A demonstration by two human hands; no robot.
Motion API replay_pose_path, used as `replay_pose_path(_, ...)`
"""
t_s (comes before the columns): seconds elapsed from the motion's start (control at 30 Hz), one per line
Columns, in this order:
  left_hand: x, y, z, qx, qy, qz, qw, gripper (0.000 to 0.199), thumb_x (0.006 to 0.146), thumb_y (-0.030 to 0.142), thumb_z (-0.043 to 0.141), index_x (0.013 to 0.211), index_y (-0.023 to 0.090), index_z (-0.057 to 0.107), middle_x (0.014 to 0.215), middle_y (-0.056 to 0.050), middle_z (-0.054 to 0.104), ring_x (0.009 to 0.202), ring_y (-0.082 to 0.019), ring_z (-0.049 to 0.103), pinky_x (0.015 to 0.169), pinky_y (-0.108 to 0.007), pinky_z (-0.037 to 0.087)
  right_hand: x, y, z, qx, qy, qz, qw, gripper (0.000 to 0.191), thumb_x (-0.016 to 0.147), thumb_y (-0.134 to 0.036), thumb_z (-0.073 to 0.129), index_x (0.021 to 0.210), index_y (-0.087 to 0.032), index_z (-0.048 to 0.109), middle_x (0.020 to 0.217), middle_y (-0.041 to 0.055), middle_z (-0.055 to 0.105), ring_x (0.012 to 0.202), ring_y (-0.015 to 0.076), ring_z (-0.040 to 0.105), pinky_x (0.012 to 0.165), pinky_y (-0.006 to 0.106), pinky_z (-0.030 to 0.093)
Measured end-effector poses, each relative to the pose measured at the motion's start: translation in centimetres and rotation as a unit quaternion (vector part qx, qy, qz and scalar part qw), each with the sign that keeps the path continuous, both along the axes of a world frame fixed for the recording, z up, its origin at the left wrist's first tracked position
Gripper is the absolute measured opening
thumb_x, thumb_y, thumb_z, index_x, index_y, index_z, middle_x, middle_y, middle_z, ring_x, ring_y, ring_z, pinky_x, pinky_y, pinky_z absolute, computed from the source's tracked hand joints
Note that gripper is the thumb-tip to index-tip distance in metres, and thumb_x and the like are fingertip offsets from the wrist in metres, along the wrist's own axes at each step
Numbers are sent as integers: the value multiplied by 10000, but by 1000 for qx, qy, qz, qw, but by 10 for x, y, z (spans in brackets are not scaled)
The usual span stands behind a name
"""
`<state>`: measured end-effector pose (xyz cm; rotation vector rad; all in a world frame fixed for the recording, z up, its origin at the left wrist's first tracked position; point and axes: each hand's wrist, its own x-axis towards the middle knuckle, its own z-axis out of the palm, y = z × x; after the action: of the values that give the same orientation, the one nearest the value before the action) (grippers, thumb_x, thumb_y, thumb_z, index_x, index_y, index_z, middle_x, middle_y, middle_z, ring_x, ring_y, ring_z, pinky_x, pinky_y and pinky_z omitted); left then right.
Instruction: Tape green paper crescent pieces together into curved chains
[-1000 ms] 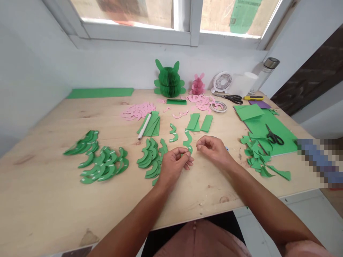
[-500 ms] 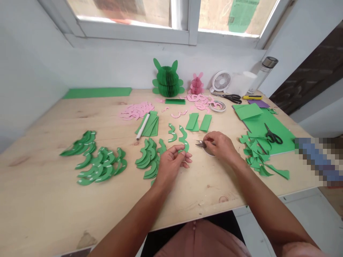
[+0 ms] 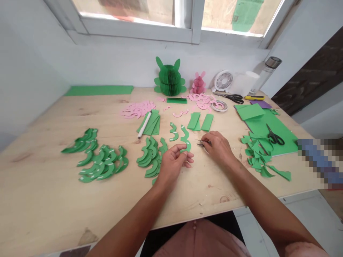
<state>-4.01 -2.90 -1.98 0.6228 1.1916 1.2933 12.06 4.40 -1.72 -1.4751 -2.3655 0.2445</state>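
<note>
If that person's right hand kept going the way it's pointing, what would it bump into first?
The right hand holds small scissors pointing at the wavy green paper strip pinched in the left hand. The scissor tips would probably reach that strip first, though depth is hard to judge here.

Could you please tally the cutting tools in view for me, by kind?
Black-handled scissors: 2 (one pair, another pair)
Small snips, in the right hand: 1
Yellow utility knife: 1
Total: 4
</note>
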Motion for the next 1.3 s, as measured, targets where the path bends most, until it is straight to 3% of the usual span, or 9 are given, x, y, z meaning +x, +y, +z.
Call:
replay_pose_path(0.33, 1, -2, 3, -1, -6, 7, 1000, 333, 626, 241, 677, 911, 132, 545, 649, -32, 679, 515, -136, 610, 475, -240, 465, 1, 5, -1, -42, 34, 3, 999, 112, 788, -141, 522, 817, -209, 606, 818, 37, 630, 832, 191, 532, 729, 301, 390)
replay_pose_path(0.8, 2, -3, 7, -3, 8, 9, 1000, 294, 659, 209, 638, 927, 129, 546, 622, -30, 676, 515, -130, 603, 478, -231, 465, 0, 5, 0, -54, 46, -11, 997, 84, 772, -140, 532, 789, -202, 586, 773, 22, 626, 794, 176, 538, 693, 276, 380)
replay_pose_path(1.0, 2, -4, 7, 0, 6, 8, 1000, 281, 658, 209, 643, 913, 132, 554, 629, -35, 678, 515, -131, 605, 475, -229, 465, 1, 6, 0, -50, 49, -4, 998, 144, 793, -138, 497, 859, -208, 604, 817, 34, 634, 807, 182, 550, 716, 289, 388)
replay_pose_path(1.3, 2, -4, 5, 5, 0, 9, 1000, 319, 642, 251, 680, 913, 133, 560, 634, -34, 678, 516, -133, 608, 470, -228, 463, 1, 7, -2, -43, 30, -1, 999, 80, 803, -172, 514, 785, -207, 584, 785, 26, 619, 778, 179, 533, 686, 282, 369)
